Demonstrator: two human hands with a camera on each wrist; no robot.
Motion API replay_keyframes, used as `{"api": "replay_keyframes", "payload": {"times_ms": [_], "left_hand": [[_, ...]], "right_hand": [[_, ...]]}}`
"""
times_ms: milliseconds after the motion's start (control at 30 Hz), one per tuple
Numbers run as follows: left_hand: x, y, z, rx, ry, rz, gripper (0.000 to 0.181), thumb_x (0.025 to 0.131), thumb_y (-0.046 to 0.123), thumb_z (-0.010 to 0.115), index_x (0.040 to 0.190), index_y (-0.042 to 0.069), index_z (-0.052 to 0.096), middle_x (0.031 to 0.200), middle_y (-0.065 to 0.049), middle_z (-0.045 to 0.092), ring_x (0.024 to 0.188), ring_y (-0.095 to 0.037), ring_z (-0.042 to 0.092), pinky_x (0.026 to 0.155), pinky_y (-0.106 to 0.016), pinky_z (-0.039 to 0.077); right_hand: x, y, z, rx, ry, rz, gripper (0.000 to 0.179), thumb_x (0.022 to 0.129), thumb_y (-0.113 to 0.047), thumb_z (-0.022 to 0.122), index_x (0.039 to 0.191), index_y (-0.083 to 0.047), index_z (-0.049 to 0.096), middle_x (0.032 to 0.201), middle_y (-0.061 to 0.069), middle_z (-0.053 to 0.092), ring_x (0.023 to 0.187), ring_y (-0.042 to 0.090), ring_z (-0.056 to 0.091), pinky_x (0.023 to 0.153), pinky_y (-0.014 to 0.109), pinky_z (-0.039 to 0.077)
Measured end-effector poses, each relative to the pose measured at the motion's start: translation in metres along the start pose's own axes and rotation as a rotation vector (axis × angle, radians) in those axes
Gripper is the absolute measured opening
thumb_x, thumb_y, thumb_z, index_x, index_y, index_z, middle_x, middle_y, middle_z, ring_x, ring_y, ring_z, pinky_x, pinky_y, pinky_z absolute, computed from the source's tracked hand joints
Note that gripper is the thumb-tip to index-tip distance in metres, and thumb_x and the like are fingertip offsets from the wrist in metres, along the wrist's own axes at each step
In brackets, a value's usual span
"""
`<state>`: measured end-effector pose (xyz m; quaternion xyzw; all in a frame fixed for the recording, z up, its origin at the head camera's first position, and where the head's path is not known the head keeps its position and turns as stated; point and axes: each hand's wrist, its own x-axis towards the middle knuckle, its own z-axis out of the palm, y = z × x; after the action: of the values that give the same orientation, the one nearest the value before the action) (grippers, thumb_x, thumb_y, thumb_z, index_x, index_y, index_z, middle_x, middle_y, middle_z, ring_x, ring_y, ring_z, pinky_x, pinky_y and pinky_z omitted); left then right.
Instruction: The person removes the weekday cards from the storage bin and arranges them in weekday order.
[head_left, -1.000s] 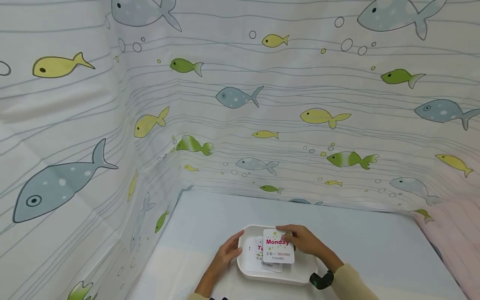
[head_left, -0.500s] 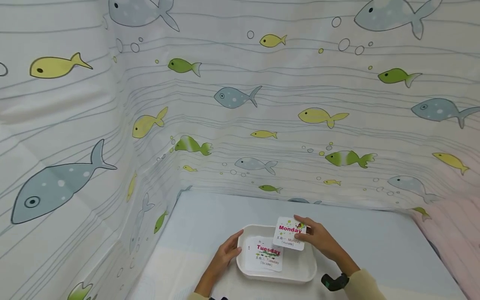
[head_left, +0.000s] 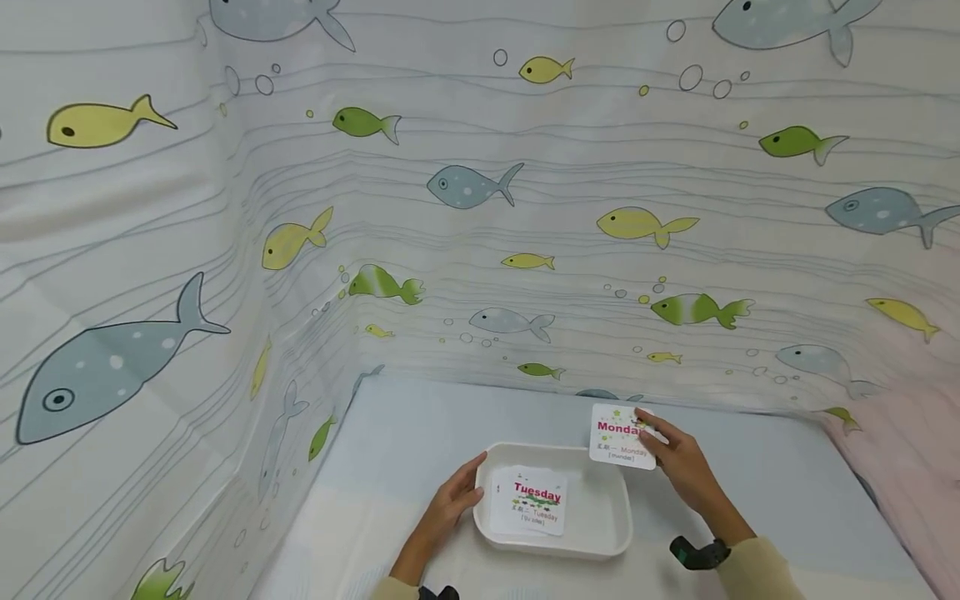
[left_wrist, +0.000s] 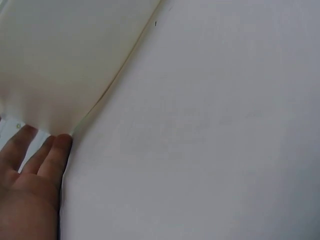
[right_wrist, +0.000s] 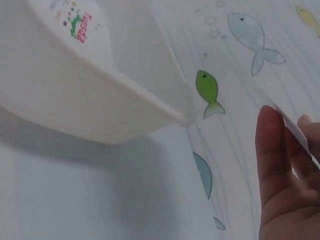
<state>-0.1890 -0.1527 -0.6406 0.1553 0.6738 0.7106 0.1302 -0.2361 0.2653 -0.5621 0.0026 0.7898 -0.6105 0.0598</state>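
My right hand pinches a white flashcard reading "Monday" in red by its right edge. It holds the card up beyond the tray's back right corner. The right wrist view shows the card nearly edge-on between thumb and fingers. A white tray stands on the table, with a "Tuesday" flashcard on top of other white cards in its left part. My left hand rests against the tray's left side. In the left wrist view its fingers lie fairly straight against the tray wall.
The table has a pale blue and white cover. A fish-printed cloth hangs along the back and left. Pink fabric borders the right side. A black wrist device sits at my right sleeve.
My right hand has lifted the "Monday" card off the pile and carried it right and away from me, uncovering the "Tuesday" card. The left hand stays at the tray's side.
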Motion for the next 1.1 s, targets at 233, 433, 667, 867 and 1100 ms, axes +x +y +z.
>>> {"api": "replay_keyframes", "payload": {"times_ms": [233, 433, 667, 867, 1100], "left_hand": [[0.005, 0.005, 0.002, 0.046, 0.008, -0.018, 0.06, 0.103, 0.015, 0.051, 0.159, 0.019, 0.027, 0.167, -0.003, 0.02, 0.154, -0.029, 0.018, 0.112, -0.007, 0.027], [0.004, 0.006, 0.003, 0.053, 0.034, -0.022, 0.054, 0.105, 0.016, 0.048, 0.157, 0.02, 0.032, 0.166, -0.003, 0.023, 0.154, -0.026, 0.017, 0.112, -0.006, 0.025], [0.002, 0.005, 0.004, 0.053, 0.071, -0.035, 0.052, 0.105, 0.017, 0.049, 0.156, 0.016, 0.035, 0.166, -0.005, 0.025, 0.154, -0.027, 0.018, 0.112, -0.005, 0.025], [0.001, 0.003, 0.005, 0.048, 0.094, -0.046, 0.052, 0.104, 0.017, 0.051, 0.155, 0.018, 0.037, 0.165, -0.005, 0.028, 0.153, -0.026, 0.021, 0.111, -0.006, 0.027], [0.003, 0.002, 0.004, 0.065, 0.104, -0.04, 0.05, 0.105, 0.019, 0.05, 0.154, 0.018, 0.039, 0.165, -0.006, 0.028, 0.153, -0.026, 0.02, 0.111, -0.006, 0.028]], "right_hand": [[-0.002, 0.004, -0.024, 0.115, 0.103, 0.058, 0.074, 0.095, -0.037, 0.069, 0.157, -0.018, 0.034, 0.156, 0.014, 0.032, 0.102, -0.003, 0.064, 0.09, 0.019, 0.057], [0.0, 0.009, -0.036, 0.171, 0.19, 0.118, 0.073, 0.095, -0.03, 0.069, 0.157, -0.02, 0.033, 0.16, 0.014, 0.027, 0.1, -0.006, 0.062, 0.091, 0.017, 0.056], [0.003, 0.028, -0.05, 0.147, 0.226, 0.136, 0.066, 0.099, -0.029, 0.063, 0.157, -0.016, 0.033, 0.162, 0.019, 0.025, 0.097, -0.008, 0.061, 0.086, 0.015, 0.057], [0.01, 0.038, -0.061, 0.033, 0.23, 0.103, 0.063, 0.102, -0.032, 0.059, 0.156, -0.013, 0.033, 0.16, 0.021, 0.029, 0.096, -0.008, 0.059, 0.083, 0.016, 0.058], [0.019, 0.039, -0.066, -0.085, 0.191, 0.111, 0.063, 0.103, -0.034, 0.056, 0.156, -0.01, 0.034, 0.159, 0.024, 0.03, 0.096, -0.002, 0.059, 0.079, 0.016, 0.058]]}}
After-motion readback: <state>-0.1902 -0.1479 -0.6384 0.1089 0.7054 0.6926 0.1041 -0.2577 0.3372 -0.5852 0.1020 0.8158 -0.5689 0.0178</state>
